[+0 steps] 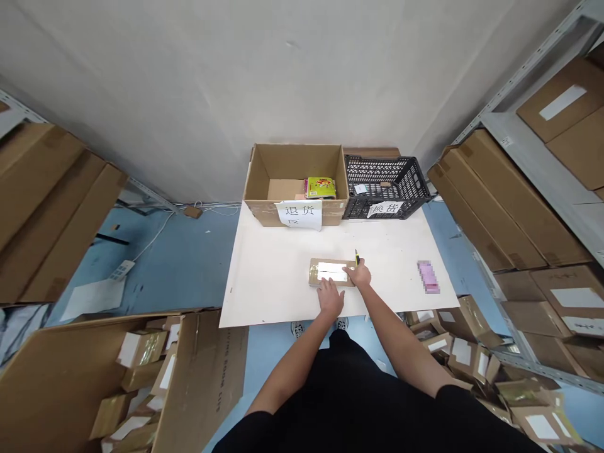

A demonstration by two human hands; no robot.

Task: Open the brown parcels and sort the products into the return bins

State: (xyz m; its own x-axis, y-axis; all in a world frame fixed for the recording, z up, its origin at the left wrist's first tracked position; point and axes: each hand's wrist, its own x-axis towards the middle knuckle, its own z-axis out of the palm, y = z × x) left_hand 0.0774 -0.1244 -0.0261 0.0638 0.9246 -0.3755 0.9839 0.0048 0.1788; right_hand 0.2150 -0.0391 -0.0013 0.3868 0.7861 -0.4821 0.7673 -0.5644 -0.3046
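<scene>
A small cardboard box (313, 274) with a white label and clear tape lies flat on the white table (264, 277). My left hand (331, 298) rests on the box's near edge with its fingers laid out over it. In my closed right hand (360, 275) is a yellow and black utility knife (357, 258), its tip pointing away from me. The thumb of that hand touches the right end of the box. Whether the blade is out is too small to tell.
At the table's back stand an open carton (262, 214) with a yellow-green packet (321, 187) inside and a black plastic crate (413, 189). A pink blurred object (428, 277) lies at right. Parcels fill a large carton (207, 365) at left and the floor at right (462, 352).
</scene>
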